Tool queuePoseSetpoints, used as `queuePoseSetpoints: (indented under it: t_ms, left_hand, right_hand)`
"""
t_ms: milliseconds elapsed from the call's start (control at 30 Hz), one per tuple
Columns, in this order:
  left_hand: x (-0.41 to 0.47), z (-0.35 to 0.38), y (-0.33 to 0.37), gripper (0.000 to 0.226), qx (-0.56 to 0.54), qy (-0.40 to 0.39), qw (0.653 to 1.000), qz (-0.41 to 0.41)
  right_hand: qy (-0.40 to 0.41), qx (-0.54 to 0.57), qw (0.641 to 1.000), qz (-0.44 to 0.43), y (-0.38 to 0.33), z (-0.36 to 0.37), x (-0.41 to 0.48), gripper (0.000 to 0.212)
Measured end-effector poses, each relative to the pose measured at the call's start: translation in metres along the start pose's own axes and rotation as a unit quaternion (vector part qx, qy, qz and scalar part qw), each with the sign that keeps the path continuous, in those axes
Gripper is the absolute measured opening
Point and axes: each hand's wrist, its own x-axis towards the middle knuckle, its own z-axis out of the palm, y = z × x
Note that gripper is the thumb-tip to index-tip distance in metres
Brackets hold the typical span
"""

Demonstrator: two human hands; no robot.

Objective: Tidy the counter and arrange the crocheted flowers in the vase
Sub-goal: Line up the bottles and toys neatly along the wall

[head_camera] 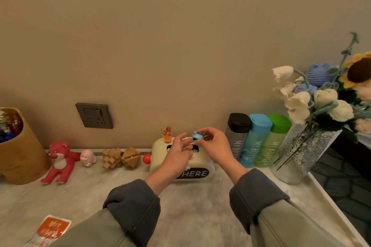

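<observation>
My right hand [215, 146] pinches a small blue figurine [197, 136] just above a cream box [202, 163] marked "HERE" at the back of the marble counter [190, 206]. My left hand [178, 153] hovers beside it with loosely bent fingers, its fingertips close to the figurine, holding nothing that I can see. An orange figurine [167, 134] stands on the box's top left. At the far right a textured glass vase [301, 154] holds crocheted flowers [321, 98]: white, blue and a sunflower.
Three "MY BOTTLE" bottles, black [236, 136], blue [255, 142] and green [273, 142], stand between box and vase. Left of the box: a red ball [147, 159], two wooden puzzles [120, 157], a pink toy [87, 158], a red bear [60, 161], a brown tub [18, 150]. An orange packet [50, 230] lies near front left.
</observation>
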Motion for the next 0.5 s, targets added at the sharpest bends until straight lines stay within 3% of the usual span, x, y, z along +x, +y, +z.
queuePoseSetpoints:
  t_ms: [300, 500]
  left_hand:
    - [0.011, 0.005, 0.000, 0.069, -0.031, -0.009, 0.999, -0.034]
    - [0.010, 0.007, 0.002, 0.072, -0.060, -0.008, 0.997, -0.048]
  right_hand:
    - [-0.019, -0.031, 0.999, -0.009, 0.014, 0.006, 0.012, 0.024]
    - [-0.009, -0.012, 1.000, -0.006, 0.013, 0.009, 0.012, 0.042]
